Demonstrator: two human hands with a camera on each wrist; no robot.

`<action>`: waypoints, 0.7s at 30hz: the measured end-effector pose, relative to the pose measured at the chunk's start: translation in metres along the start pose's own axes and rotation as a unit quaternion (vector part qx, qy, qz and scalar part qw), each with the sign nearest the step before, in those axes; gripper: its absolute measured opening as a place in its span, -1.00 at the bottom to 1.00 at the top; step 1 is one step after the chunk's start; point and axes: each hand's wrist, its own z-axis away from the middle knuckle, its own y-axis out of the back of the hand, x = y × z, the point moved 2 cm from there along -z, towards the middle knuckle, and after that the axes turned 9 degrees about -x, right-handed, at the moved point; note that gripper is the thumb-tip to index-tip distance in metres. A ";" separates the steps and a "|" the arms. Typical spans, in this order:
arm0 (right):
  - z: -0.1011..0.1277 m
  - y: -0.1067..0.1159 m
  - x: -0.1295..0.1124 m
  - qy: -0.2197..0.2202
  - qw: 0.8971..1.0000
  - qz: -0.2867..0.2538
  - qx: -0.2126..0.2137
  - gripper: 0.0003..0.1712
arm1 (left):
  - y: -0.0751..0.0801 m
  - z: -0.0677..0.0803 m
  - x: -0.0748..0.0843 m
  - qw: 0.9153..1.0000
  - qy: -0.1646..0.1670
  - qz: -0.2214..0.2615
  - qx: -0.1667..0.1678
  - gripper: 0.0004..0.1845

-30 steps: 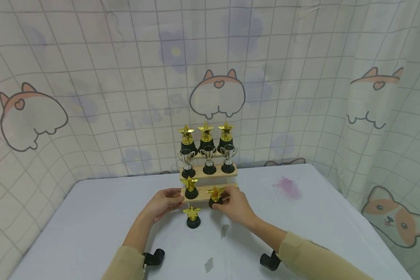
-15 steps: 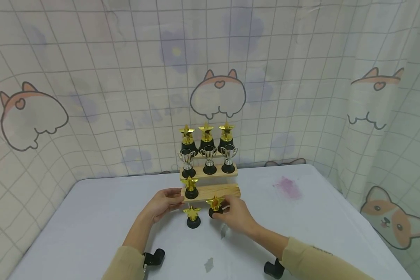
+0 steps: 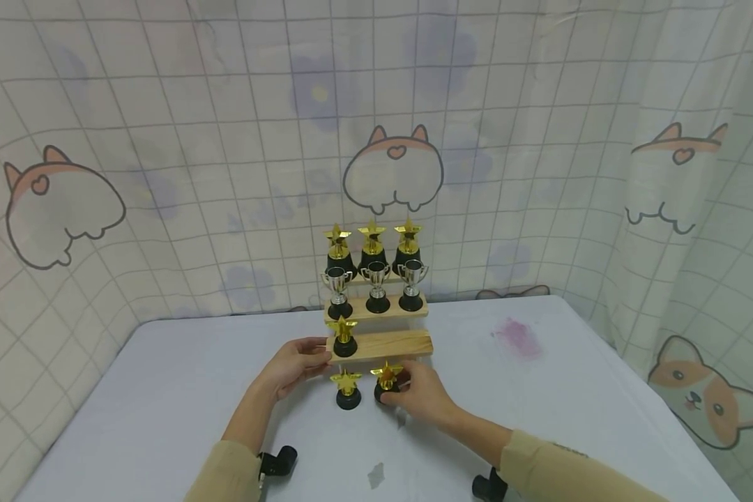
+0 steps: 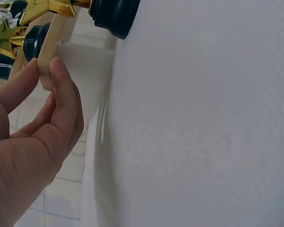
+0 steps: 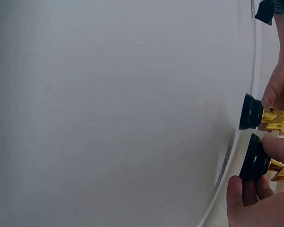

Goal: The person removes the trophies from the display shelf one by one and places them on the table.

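My right hand (image 3: 422,392) grips a small gold star trophy (image 3: 385,380) by its black base, just in front of the shelf. In the right wrist view, thumb and fingers close round that black base (image 5: 254,158). Beside it on the table stands another gold star trophy (image 3: 347,389). My left hand (image 3: 298,366) pinches the left end of the lowest wooden shelf board (image 3: 389,346); in the left wrist view the thumb lies on top of the board (image 4: 48,56) and a finger beneath. One star trophy (image 3: 344,337) stands on that board's left end.
On the middle tier (image 3: 358,314) stand three silver cup trophies (image 3: 376,286). Three larger gold star trophies (image 3: 372,247) line the top tier. Behind the white table (image 3: 194,390) hangs a grid-patterned curtain (image 3: 226,139).
My right hand has brought the star trophy from the lowest board forward and down, level with the one on the table. The left hand has stayed at the board's end.
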 end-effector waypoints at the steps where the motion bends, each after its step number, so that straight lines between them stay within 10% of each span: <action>1: 0.000 0.000 0.000 -0.002 1.000 -0.002 -0.001 -0.56 | 0.000 0.000 0.000 1.000 0.000 -0.001 0.001 -0.48; 21: -0.011 -0.010 0.007 -0.023 1.000 0.021 -0.001 -0.59 | 0.001 0.000 0.000 1.000 0.005 0.001 0.001 -0.47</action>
